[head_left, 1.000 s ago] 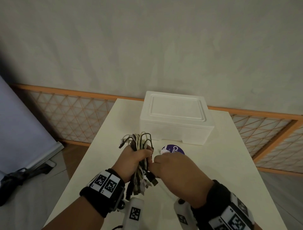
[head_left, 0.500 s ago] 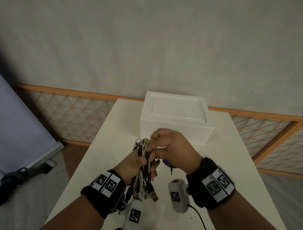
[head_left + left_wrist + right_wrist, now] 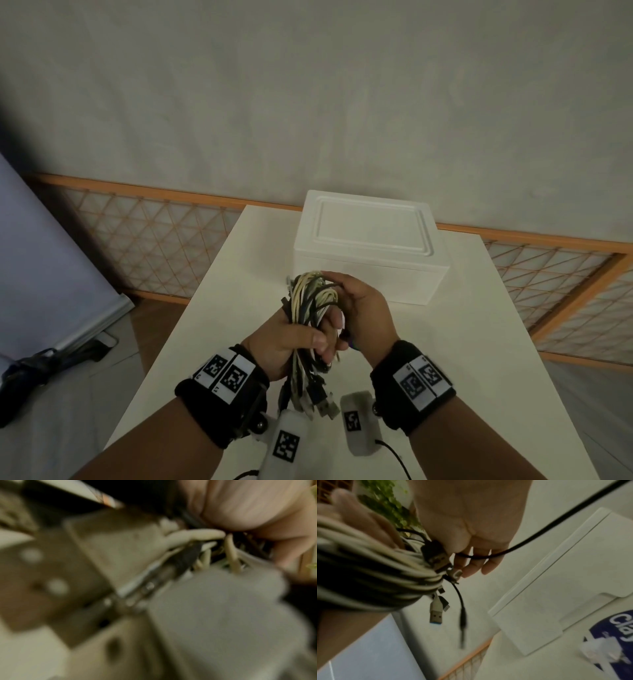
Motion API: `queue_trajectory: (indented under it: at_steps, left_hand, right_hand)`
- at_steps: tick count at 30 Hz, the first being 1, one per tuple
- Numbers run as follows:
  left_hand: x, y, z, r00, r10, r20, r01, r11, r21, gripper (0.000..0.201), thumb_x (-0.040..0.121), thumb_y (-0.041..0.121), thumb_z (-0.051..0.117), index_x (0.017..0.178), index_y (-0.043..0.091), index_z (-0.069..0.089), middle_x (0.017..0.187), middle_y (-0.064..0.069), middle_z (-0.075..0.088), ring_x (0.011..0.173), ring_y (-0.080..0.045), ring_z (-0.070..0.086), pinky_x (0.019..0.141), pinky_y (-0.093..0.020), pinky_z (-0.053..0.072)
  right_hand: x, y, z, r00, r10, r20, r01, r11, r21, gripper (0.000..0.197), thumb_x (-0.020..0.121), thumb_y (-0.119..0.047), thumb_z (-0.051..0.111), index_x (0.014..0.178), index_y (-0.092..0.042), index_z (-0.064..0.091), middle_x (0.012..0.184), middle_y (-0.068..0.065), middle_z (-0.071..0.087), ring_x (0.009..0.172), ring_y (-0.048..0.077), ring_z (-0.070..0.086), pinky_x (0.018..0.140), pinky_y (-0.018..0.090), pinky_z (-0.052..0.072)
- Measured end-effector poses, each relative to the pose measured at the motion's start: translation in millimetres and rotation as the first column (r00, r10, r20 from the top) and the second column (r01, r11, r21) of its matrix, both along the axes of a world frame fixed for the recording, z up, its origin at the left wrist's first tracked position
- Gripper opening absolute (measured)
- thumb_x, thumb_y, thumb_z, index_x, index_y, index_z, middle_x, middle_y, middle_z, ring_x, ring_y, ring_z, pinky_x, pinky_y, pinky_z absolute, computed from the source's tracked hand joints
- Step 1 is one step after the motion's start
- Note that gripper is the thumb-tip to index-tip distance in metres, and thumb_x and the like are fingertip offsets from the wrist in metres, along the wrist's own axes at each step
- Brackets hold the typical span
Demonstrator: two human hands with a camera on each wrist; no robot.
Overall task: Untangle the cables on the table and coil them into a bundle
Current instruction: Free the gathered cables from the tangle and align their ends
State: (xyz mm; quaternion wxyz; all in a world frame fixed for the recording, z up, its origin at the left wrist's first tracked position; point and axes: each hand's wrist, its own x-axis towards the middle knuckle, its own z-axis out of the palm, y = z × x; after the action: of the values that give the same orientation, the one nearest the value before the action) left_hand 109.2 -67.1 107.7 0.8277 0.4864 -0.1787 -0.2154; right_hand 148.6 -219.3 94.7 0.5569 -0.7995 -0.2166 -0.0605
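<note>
A bundle of white, cream and black cables stands upright over the near half of the white table. My left hand grips its middle; plug ends hang below the fist. My right hand curls over the top loops from the right. In the right wrist view the right hand pinches a thin black cable beside the bundle, and a USB plug dangles. The left wrist view is blurred, showing cables against my palm.
A closed white foam box sits just beyond the hands at the table's far side. A purple lid marked "Clay" lies on the table under my right hand. An orange lattice fence lines the wall; a grey board leans at left.
My right hand rose from the bundle's lower right side to its top, leading the black cable with it. The left hand kept its grip and lifted the bundle slightly.
</note>
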Motion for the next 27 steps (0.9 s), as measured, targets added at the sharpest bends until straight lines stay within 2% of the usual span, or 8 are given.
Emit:
queue_trajectory:
  at_steps: [4, 9, 11, 14, 16, 17, 23, 27]
  left_hand:
    - [2.8, -1.5, -8.8, 0.996, 0.018, -0.09, -0.031, 0.989, -0.144, 0.025, 0.058, 0.009, 0.069, 0.083, 0.007, 0.069, 0.053, -0.002, 0.057, 0.053, -0.016, 0.058, 0.08, -0.033, 0.054]
    - [5.4, -1.8, -7.5, 0.994, -0.065, -0.084, 0.042, 0.968, -0.247, 0.045, 0.068, 0.017, 0.074, 0.107, -0.002, 0.066, 0.072, -0.005, 0.067, 0.071, -0.019, 0.065, 0.086, -0.035, 0.052]
    - [7.0, -5.5, -7.5, 0.993, 0.023, -0.119, -0.051, 0.971, -0.233, 0.059, 0.059, 0.019, 0.082, 0.113, 0.0, 0.068, 0.082, -0.009, 0.073, 0.081, -0.022, 0.07, 0.083, -0.034, 0.054]
    - [13.8, -7.2, -8.3, 0.965, 0.149, -0.218, -0.205, 0.942, -0.266, 0.072, 0.049, 0.013, 0.089, 0.117, 0.003, 0.067, 0.11, -0.016, 0.07, 0.105, -0.026, 0.067, 0.088, -0.032, 0.054]
    - [18.9, -4.6, -9.1, 0.944, 0.227, -0.24, -0.288, 0.92, -0.265, 0.076, 0.048, 0.012, 0.09, 0.119, 0.005, 0.066, 0.122, -0.016, 0.065, 0.116, -0.027, 0.061, 0.093, -0.031, 0.052]
    - [20.9, -2.4, -10.0, 0.936, 0.255, -0.241, -0.315, 0.913, -0.258, 0.076, 0.047, 0.013, 0.09, 0.119, 0.007, 0.066, 0.124, -0.015, 0.064, 0.119, -0.026, 0.06, 0.095, -0.031, 0.051]
    - [21.9, 11.7, -14.8, 0.925, 0.326, -0.195, -0.363, 0.91, -0.2, 0.072, 0.043, 0.011, 0.09, 0.113, 0.014, 0.071, 0.113, -0.016, 0.069, 0.116, -0.027, 0.061, 0.091, -0.029, 0.052]
    - [15.0, 12.9, -12.8, 0.933, 0.316, -0.172, -0.342, 0.927, -0.154, 0.058, 0.053, 0.008, 0.07, 0.11, 0.019, 0.072, 0.094, -0.012, 0.074, 0.1, -0.025, 0.069, 0.085, -0.03, 0.056]
  right_hand:
    - [4.9, -0.5, -2.9, 0.981, -0.023, -0.191, -0.033, 0.958, -0.285, 0.027, 0.086, -0.022, 0.055, 0.111, -0.034, 0.056, 0.086, -0.006, 0.068, 0.079, 0.017, 0.065, 0.069, 0.032, 0.053]
    - [3.9, -9.3, -37.0, 0.995, -0.017, -0.1, -0.073, 0.557, -0.827, 0.029, 0.086, -0.03, 0.045, 0.11, -0.017, 0.052, 0.099, 0.02, 0.063, 0.092, 0.043, 0.06, 0.081, 0.054, 0.051]
    - [-4.0, -2.6, -37.3, 0.993, 0.067, -0.102, -0.12, 0.39, -0.913, 0.026, 0.093, -0.024, 0.039, 0.11, -0.013, 0.056, 0.106, 0.016, 0.065, 0.092, 0.033, 0.064, 0.08, 0.046, 0.054]
    - [-26.5, 6.6, -21.1, 0.991, 0.119, -0.058, -0.118, 0.589, -0.799, 0.031, 0.096, -0.002, 0.041, 0.125, 0.004, 0.052, 0.123, 0.027, 0.057, 0.077, 0.009, 0.068, 0.072, 0.026, 0.056]
    - [-32.8, 2.9, -28.3, 0.955, 0.248, 0.16, 0.014, 0.501, -0.865, 0.027, 0.095, -0.006, 0.043, 0.114, 0.001, 0.06, 0.107, 0.023, 0.063, 0.074, 0.016, 0.067, 0.066, 0.032, 0.056]
    - [-35.9, 0.1, -31.1, 0.956, 0.247, 0.159, -0.014, 0.579, -0.815, 0.022, 0.092, -0.011, 0.045, 0.103, -0.005, 0.064, 0.094, 0.016, 0.064, 0.072, 0.024, 0.066, 0.06, 0.037, 0.056]
    - [-36.4, -11.2, 6.6, 0.96, 0.226, 0.167, -0.017, 0.638, -0.77, 0.015, 0.084, -0.009, 0.049, 0.089, -0.008, 0.064, 0.086, 0.005, 0.063, 0.079, 0.024, 0.06, 0.072, 0.038, 0.053]
    - [-39.2, -18.0, 19.3, 0.888, 0.335, 0.314, -0.01, 0.698, -0.716, 0.016, 0.071, -0.004, 0.065, 0.081, -0.016, 0.069, 0.07, -0.004, 0.066, 0.064, 0.017, 0.061, 0.062, 0.026, 0.054]
